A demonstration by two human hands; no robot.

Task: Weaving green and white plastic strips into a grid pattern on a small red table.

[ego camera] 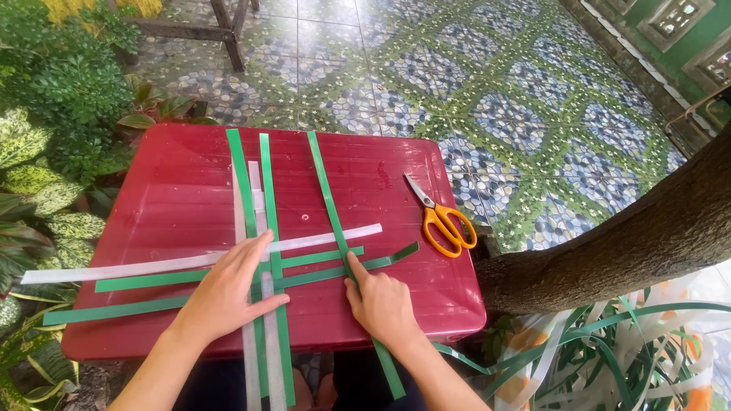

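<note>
the left hand (228, 293) lies flat, fingers spread, pinning crossed green strips (270, 228), while right hand (381, 304) fingers together press one strip beside them.

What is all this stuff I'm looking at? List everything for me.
Table: one, red, centre, beside plants.
Green strips: about six, crossed on the table.
White strips: about three, woven among the green ones.
Scissors: one, orange handles, table's right edge.
Loose strips: a pile, green and white, lower right.
Tree trunk: one, brown, right.
Plants: several, green, left.
Floor tiles: blue-green patterned.
Left hand: flat on the crossing strips.
Right hand: fingertip pressing a green strip.
</note>
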